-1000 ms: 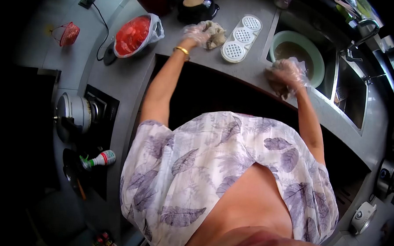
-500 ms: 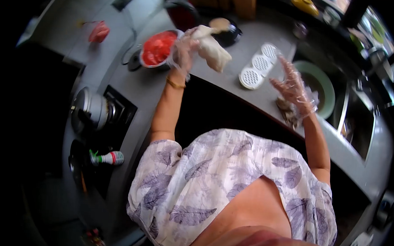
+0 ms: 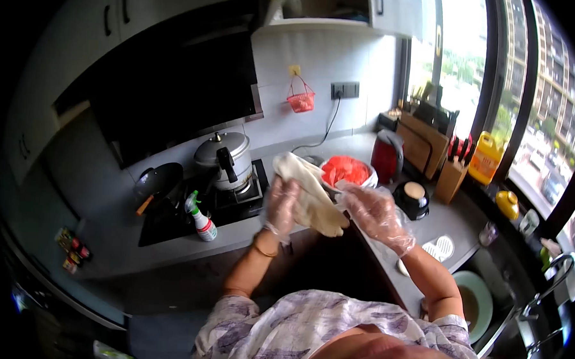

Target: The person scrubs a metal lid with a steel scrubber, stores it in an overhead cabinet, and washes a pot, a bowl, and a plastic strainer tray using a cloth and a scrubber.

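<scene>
A pale beige cloth (image 3: 314, 197) hangs in the air in front of the counter corner, held at its left side by my left hand (image 3: 282, 207), which wears a clear plastic glove and has a gold bracelet at the wrist. Just right of the cloth is my right hand (image 3: 371, 213), also gloved, its fingers bent together near the cloth's right edge; what they hold, if anything, is too small to tell. Behind both hands stands a bowl of red pieces (image 3: 344, 172). The white three-part rack (image 3: 440, 248) lies partly behind my right forearm.
To the left, a pressure cooker (image 3: 224, 157) sits on the stove, with a spray bottle (image 3: 202, 222) and a wok (image 3: 160, 181) nearby. A red kettle (image 3: 387, 156) and black pot (image 3: 412, 199) are at the back right. A green basin (image 3: 481, 303) sits in the sink.
The view has swung left and up to the stove and window. My left hand has carried the cloth off the counter toward the stove. My right hand has left the sink side and come beside the cloth.
</scene>
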Action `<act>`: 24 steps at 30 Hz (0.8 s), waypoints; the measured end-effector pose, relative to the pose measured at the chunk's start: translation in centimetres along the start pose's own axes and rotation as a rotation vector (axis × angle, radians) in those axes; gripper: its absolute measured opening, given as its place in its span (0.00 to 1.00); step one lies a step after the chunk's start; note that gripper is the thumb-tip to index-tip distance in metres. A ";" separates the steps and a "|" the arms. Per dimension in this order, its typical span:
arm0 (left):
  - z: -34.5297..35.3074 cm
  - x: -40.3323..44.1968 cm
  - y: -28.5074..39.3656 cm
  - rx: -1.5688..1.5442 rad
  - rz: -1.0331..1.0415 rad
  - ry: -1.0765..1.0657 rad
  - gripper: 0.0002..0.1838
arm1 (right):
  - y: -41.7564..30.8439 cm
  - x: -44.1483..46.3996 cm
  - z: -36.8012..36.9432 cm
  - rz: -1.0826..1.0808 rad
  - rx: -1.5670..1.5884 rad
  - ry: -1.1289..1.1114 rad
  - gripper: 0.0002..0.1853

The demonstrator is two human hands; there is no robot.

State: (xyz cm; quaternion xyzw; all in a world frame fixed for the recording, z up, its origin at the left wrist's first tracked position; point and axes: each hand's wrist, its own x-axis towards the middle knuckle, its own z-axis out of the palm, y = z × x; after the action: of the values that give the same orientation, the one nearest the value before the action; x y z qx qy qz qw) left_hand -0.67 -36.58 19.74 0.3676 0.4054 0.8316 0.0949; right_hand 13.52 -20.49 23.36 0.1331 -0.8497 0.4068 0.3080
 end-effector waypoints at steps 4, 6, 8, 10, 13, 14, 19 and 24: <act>-1.3 4.8 6.3 0.039 0.318 0.055 0.23 | -4.3 4.4 -3.5 -0.101 0.103 0.270 0.13; -2.6 8.0 9.3 0.162 0.433 0.031 0.24 | -7.1 9.3 -3.3 -0.238 0.009 0.374 0.13; -4.7 11.9 10.0 0.057 0.516 -0.051 0.24 | -7.8 13.9 -3.0 -0.392 -0.095 0.421 0.16; -4.2 15.7 12.5 0.138 0.762 -0.128 0.22 | -8.9 18.1 -3.5 -0.534 -0.454 0.442 0.26; -2.1 19.8 16.6 0.592 1.240 -0.029 0.17 | -10.8 23.0 -3.1 -0.366 -0.059 0.467 0.40; -1.2 20.9 18.0 0.592 1.311 -0.022 0.15 | -11.2 24.0 -3.1 -0.363 -0.023 0.458 0.41; 4.7 25.3 22.5 0.330 1.414 -0.164 0.16 | -11.2 25.6 -3.7 -0.405 -0.028 0.419 0.25; 9.9 32.2 29.3 0.521 1.821 -0.086 0.19 | -10.4 25.5 -4.3 -0.690 -0.036 0.255 0.12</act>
State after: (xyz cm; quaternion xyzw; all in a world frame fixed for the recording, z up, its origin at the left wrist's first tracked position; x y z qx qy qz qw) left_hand -12.66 -35.04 62.74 0.5825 0.1318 0.4553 -0.6603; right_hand 0.56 -23.14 47.88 0.3548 -0.7165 0.2771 0.5328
